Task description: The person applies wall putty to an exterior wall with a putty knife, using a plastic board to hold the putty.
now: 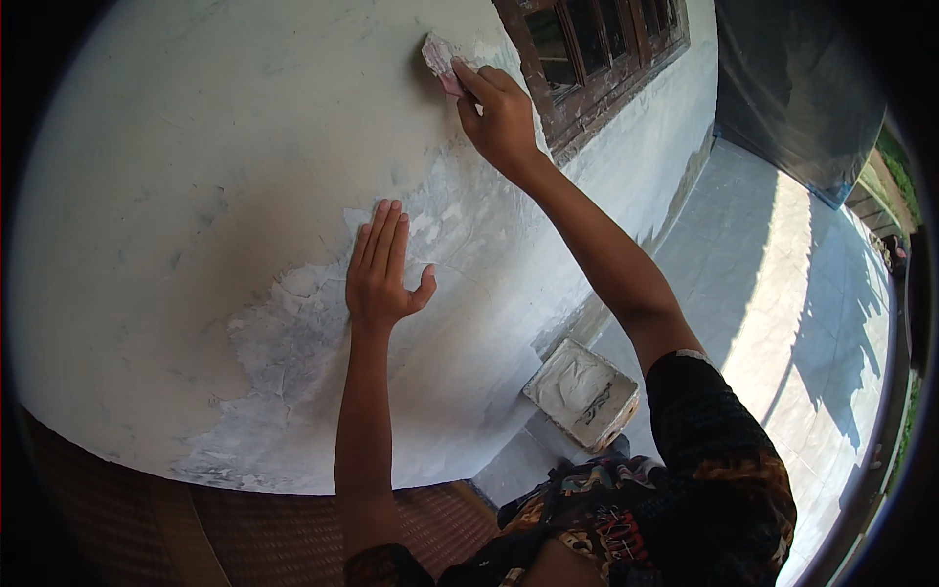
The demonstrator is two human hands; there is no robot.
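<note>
High on the white wall (166, 215), my right hand (501, 122) is closed round a putty-smeared scraper (442, 61). The scraper's pale pink blade lies against or very near the plaster, left of the window. Lower and to the left, my left hand (379, 274) rests on the wall with its fingers straight and thumb apart, holding nothing. Between the two hands runs a rough patch of whitish-grey putty (450, 220), which also spreads down to the lower left. A rectangular tub (626, 416) of white putty sits near the foot of the wall, beside my body.
A brown wooden window frame (562, 73) is set in the wall just right of my right hand. Grey tiles (729, 235) cover the floor on the right, partly sunlit. A dark sheet (802, 88) hangs beyond them. Woven brown matting (254, 538) lies at the lower left.
</note>
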